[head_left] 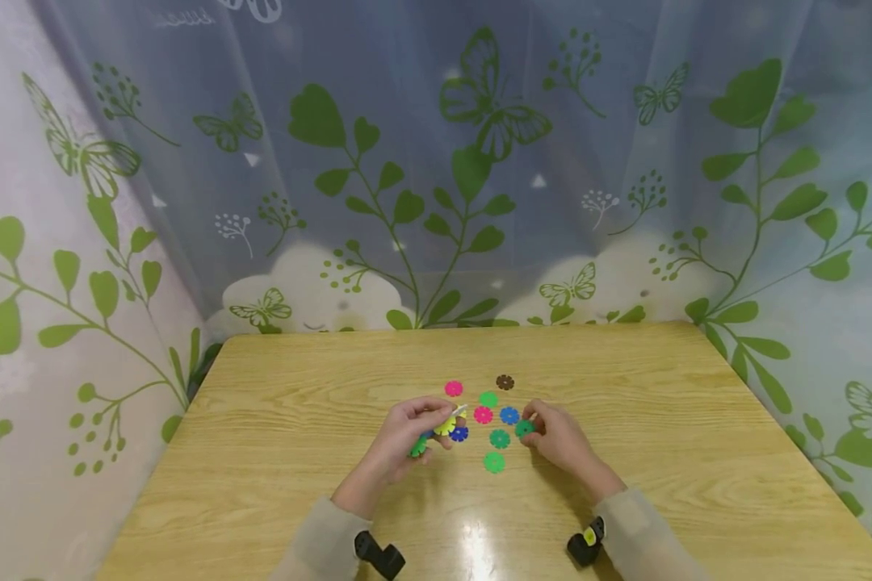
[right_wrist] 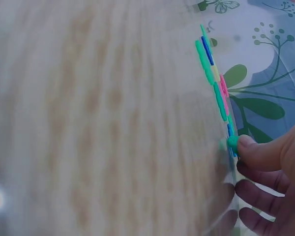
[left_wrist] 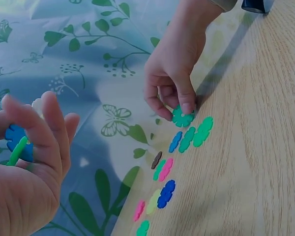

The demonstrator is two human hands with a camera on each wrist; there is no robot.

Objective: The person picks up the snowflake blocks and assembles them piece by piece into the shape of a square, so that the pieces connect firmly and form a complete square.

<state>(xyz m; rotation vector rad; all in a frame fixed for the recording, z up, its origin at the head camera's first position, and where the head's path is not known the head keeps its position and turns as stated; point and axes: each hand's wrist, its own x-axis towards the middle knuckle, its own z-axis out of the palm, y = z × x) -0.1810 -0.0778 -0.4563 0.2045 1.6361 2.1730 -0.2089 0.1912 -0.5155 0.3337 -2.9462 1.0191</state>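
So the left hand is curled round a little bunch of notched discs: a yellow one and a white one stick out by the fingertips, a green one pokes out lower down, and a blue one sits in the palm. Can't tell how many are in there total. The right hand has thumb and fingers closed in a pinch on one green disc, tilted up on edge; can't tell if it's touching the table. Between the hands there's a loose scatter lying flat: brown disc at the far side, two pink, a light green, a light blue just beside the pinched one, then two more greens in a row nearer the person. A dark blue disc lies right by the left fingers, with a pale yellow beside it. Leafy curtain behind.
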